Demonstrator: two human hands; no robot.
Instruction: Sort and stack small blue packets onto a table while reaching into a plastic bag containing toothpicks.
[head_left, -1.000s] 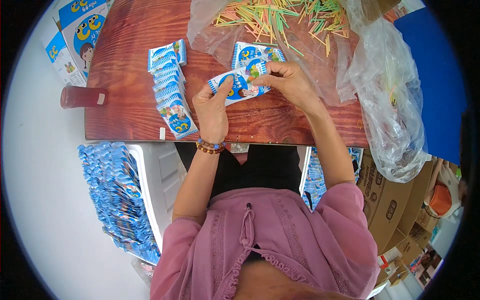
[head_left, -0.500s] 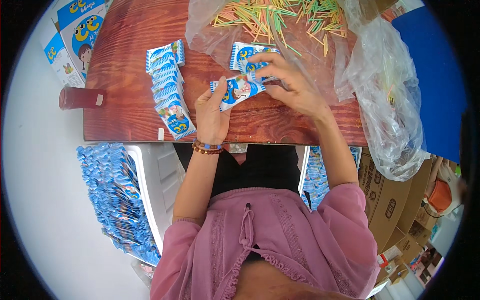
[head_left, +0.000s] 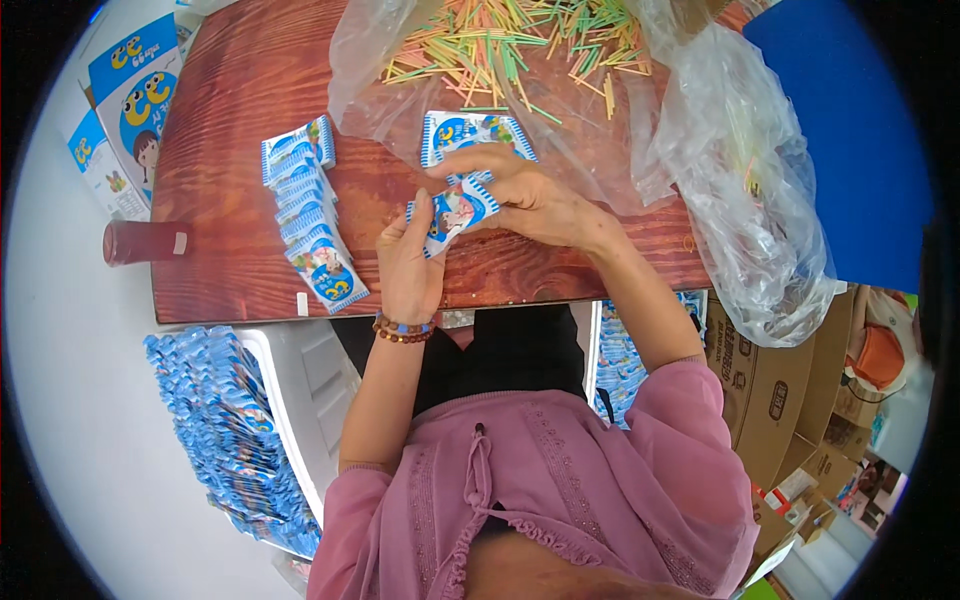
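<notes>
A small blue-and-white packet (head_left: 462,214) is held tilted above the near part of the table, between my two hands. My left hand (head_left: 408,265) is closed on its left end, the thumb lying on the printed face. Fingers of my right hand (head_left: 545,205) are bent round the packet's upper right end, hiding part of it. Just beyond the right hand lie more packets of the same kind (head_left: 468,130), partly covered by the fingers. To the left, several matching packets (head_left: 325,262) overlap in a slanting row on the table.
Thin coloured sticks (head_left: 500,45) lie heaped on clear plastic at the far side. A crumpled plastic bag (head_left: 750,190) hangs over the right edge. A reddish jar (head_left: 145,243) stands off the table's left edge. Below are a white tub (head_left: 290,400) and massed packets (head_left: 220,430).
The right hand has moved in closer to the left hand and packet, its fingers bending over the end. The packet is tilted more steeply. The whole view has shifted slightly.
</notes>
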